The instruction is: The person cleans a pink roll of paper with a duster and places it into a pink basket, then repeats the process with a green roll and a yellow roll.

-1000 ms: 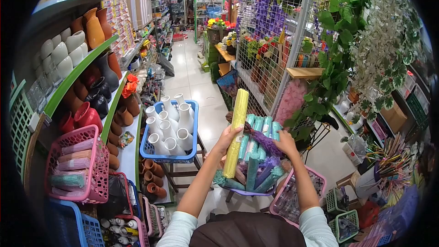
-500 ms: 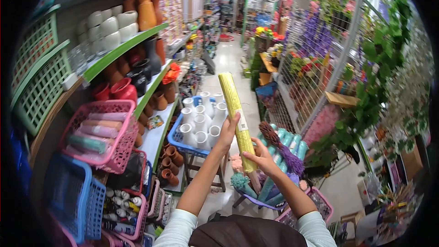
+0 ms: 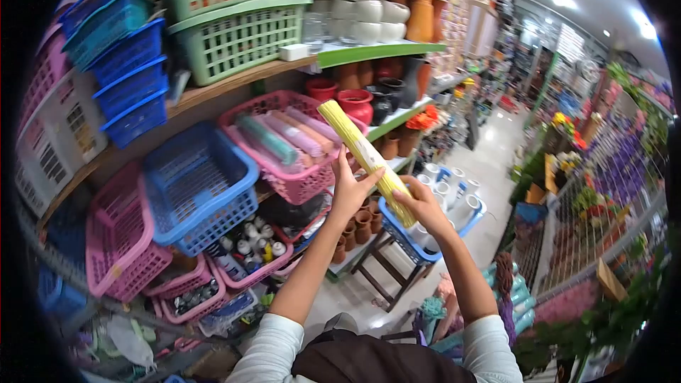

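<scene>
We see left hand (image 3: 347,195) clasped round middle of yellow roll (image 3: 358,145), right hand (image 3: 423,206) gripping lower end; we judge it light, stiffish, slippery; best held mid-length

Left grip (image 3: 349,191) raised, clasped, right grip (image 3: 420,206) beside it, clasped

Pale grey sleeves (image 3: 273,349) reach the elbows, with a dark brown apron (image 3: 376,363) at the chest.
</scene>
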Motion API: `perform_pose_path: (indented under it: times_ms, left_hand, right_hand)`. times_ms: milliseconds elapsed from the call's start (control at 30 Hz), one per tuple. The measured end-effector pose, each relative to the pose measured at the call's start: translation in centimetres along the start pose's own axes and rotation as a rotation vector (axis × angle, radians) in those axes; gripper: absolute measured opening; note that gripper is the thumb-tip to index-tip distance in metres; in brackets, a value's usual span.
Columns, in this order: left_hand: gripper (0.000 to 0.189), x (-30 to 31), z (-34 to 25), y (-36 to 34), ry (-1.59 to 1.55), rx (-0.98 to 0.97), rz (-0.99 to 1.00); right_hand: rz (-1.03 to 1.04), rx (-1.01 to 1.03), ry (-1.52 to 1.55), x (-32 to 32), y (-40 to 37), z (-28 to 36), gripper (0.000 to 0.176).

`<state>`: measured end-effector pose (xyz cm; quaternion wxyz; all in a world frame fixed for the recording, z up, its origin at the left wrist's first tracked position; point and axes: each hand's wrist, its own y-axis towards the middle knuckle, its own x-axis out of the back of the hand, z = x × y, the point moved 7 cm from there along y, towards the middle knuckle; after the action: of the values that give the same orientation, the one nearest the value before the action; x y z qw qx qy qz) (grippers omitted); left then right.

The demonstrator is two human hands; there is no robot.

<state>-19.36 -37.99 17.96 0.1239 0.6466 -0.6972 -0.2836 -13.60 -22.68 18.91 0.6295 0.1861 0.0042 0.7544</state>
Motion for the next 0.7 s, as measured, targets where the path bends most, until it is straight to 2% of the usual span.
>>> perform_pose_path:
  times_ms: [33, 67, 100, 133, 167, 233, 300, 333, 400, 633, 700]
  left_hand:
    - [0.087, 1.8, 0.0, 0.6, -0.015, -0.034, -0.048]
    - [0.082, 3.9, 0.0, 1.0, 0.201, -0.051, -0.096]
    - [0.077, 6.0, -1.4, 1.5, 0.414, -0.063, -0.143]
    - [0.065, 7.9, -2.7, 2.2, 0.601, -0.12, -0.173]
    - [0.047, 10.2, -2.9, 2.6, 0.671, -0.015, -0.197]
    - [0.034, 13.5, -5.1, 2.8, 1.252, -0.08, -0.151]
    - [0.03, 15.8, -5.7, 2.5, 1.542, 0.02, -0.105]
    - [0.036, 17.1, -5.1, 2.3, 1.664, 0.128, -0.087]
    - [0.039, 18.4, -4.2, 2.0, 1.579, 0.15, -0.111]
    - [0.05, 18.3, -4.7, 1.3, 1.526, 0.081, -0.132]
    - [0.051, 18.3, -4.8, 1.1, 1.519, 0.074, -0.12]
  right_hand:
    - [0.032, 0.038, -0.056, -1.0, 2.1, -0.1, 0.041]
    - [0.027, 0.169, -0.085, -2.2, 4.3, 0.3, 0.041]
    - [0.069, 0.187, -0.077, -3.5, 6.2, 0.6, 0.043]
    - [0.091, 0.184, -0.078, -4.7, 8.0, 0.9, 0.045]
    - [0.111, 0.18, -0.079, -6.0, 9.9, 1.1, 0.046]
    - [0.08, 0.219, -0.181, -8.6, 14.1, 0.7, 0.044]
    - [0.153, 0.199, -0.115, -12.2, 17.5, 0.1, 0.043]
    - [0.14, 0.25, -0.193, -13.9, 18.5, 0.6, 0.044]
    - [0.111, 0.349, -0.351, -17.2, 20.0, 1.3, 0.045]
    - [0.164, 0.283, -0.518, -25.2, 24.3, -0.5, 0.046]
    - [0.208, 0.323, -0.526, -26.6, 24.8, -1.3, 0.041]
